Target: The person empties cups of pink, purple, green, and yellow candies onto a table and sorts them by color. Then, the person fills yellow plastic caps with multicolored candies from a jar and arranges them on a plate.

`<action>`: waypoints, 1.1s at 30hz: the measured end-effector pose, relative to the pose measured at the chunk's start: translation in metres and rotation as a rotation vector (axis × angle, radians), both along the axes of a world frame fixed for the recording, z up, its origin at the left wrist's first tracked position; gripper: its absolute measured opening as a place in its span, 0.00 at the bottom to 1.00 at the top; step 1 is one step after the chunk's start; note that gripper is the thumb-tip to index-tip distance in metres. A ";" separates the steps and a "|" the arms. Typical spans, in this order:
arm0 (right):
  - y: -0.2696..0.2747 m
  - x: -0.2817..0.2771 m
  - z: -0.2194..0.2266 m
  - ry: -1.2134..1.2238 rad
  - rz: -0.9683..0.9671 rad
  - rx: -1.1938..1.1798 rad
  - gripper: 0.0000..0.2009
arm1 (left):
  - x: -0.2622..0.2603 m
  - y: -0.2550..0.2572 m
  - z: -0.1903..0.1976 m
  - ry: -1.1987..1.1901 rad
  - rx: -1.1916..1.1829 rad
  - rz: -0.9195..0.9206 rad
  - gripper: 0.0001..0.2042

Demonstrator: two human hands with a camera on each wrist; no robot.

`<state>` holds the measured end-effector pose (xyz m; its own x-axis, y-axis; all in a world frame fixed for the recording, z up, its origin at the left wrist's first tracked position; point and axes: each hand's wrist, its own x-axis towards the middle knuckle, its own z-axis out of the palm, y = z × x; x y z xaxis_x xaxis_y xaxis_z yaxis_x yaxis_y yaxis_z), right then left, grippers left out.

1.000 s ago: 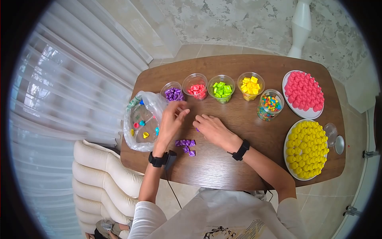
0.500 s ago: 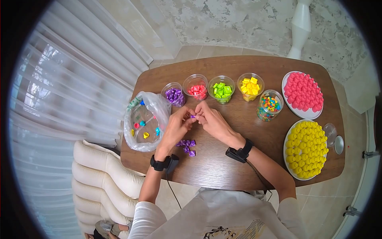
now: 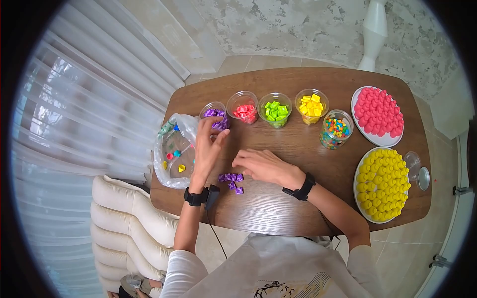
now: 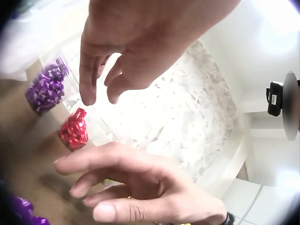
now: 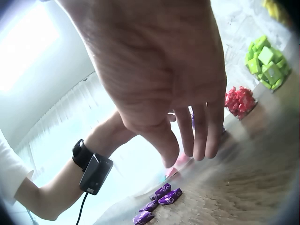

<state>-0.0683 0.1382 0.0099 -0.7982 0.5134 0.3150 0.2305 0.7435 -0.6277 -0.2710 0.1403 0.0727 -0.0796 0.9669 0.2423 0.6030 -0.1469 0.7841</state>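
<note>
Grip looks relaxed, empty in just-parted left hand (image 3: 206,150) and right hand (image 3: 267,167), left at eleven o'clock purple-candy cup (image 3: 227,121), two-handed step seemingly done.

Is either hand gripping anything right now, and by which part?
Nothing visible in either: the left hand looks empty, and the right hand hovers empty over the table.
</note>
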 end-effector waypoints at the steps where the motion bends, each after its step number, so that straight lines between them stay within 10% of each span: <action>1: -0.003 0.000 0.000 -0.001 0.004 -0.003 0.16 | 0.000 -0.002 0.000 -0.018 -0.026 -0.010 0.15; 22: 0.008 -0.004 -0.005 -0.041 -0.170 0.255 0.13 | 0.009 -0.023 -0.003 0.008 -0.209 -0.137 0.08; 33: 0.026 0.002 0.004 0.279 -0.252 -0.371 0.10 | 0.018 -0.020 -0.003 -0.002 -0.313 -0.243 0.08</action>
